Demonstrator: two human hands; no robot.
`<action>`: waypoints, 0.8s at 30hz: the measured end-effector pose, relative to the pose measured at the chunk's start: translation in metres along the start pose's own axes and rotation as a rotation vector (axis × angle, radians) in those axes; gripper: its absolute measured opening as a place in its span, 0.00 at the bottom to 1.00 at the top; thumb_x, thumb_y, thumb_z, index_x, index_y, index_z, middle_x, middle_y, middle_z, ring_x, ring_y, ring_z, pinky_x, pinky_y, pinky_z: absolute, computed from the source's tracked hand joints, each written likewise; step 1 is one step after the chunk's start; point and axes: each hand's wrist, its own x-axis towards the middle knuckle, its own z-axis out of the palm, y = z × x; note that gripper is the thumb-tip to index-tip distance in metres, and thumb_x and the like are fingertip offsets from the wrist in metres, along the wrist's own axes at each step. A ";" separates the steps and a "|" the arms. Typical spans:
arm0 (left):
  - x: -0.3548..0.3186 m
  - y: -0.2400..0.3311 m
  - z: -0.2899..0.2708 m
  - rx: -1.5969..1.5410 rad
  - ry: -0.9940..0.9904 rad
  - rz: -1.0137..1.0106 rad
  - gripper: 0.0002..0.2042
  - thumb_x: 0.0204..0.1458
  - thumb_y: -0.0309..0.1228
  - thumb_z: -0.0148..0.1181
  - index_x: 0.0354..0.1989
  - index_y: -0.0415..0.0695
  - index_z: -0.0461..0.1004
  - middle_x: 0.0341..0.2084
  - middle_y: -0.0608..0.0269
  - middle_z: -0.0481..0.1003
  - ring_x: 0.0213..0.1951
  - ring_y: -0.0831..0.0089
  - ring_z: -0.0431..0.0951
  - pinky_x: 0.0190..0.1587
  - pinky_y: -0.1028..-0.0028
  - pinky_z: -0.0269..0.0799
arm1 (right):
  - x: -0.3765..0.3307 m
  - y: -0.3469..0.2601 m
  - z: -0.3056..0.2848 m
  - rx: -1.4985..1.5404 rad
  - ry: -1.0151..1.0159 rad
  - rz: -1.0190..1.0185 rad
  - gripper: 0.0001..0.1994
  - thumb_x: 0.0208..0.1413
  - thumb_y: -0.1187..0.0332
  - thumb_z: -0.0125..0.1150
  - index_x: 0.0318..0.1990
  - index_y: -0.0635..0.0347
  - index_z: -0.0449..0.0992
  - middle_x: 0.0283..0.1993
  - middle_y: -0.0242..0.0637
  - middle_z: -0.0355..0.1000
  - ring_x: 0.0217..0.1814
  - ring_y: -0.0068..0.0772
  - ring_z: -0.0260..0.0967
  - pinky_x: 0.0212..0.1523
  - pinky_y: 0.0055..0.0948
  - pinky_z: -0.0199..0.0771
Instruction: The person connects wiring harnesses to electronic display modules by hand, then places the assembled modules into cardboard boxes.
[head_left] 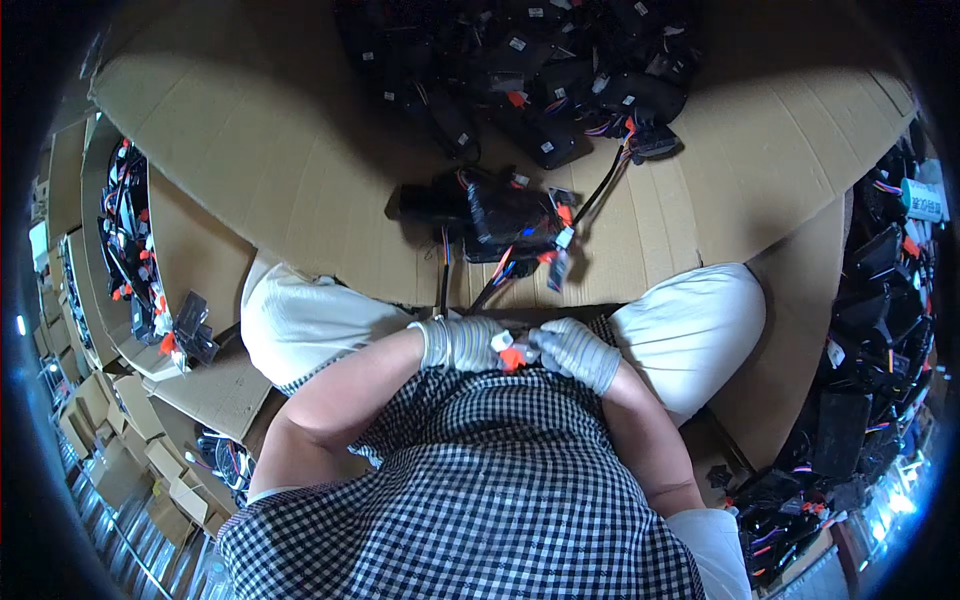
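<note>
Both gloved: my left hand pinches a white connector beside an orange tag; my right hand is curled close by, can't tell its grip. Beyond, cables lead up to black housings on cardboard; bigger pile of black units behind.

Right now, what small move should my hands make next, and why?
Perhaps ease the right hand slightly aside for a clearer look: it's close to the left hand by the small orange piece, and what's between them is partly hidden.
</note>
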 end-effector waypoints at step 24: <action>-0.001 0.002 -0.008 0.050 0.068 0.058 0.11 0.44 0.31 0.59 0.38 0.48 0.75 0.26 0.55 0.75 0.29 0.57 0.74 0.34 0.66 0.69 | 0.018 -0.056 -0.070 -0.869 0.802 0.131 0.08 0.50 0.66 0.51 0.29 0.56 0.76 0.34 0.41 0.72 0.34 0.41 0.72 0.34 0.40 0.70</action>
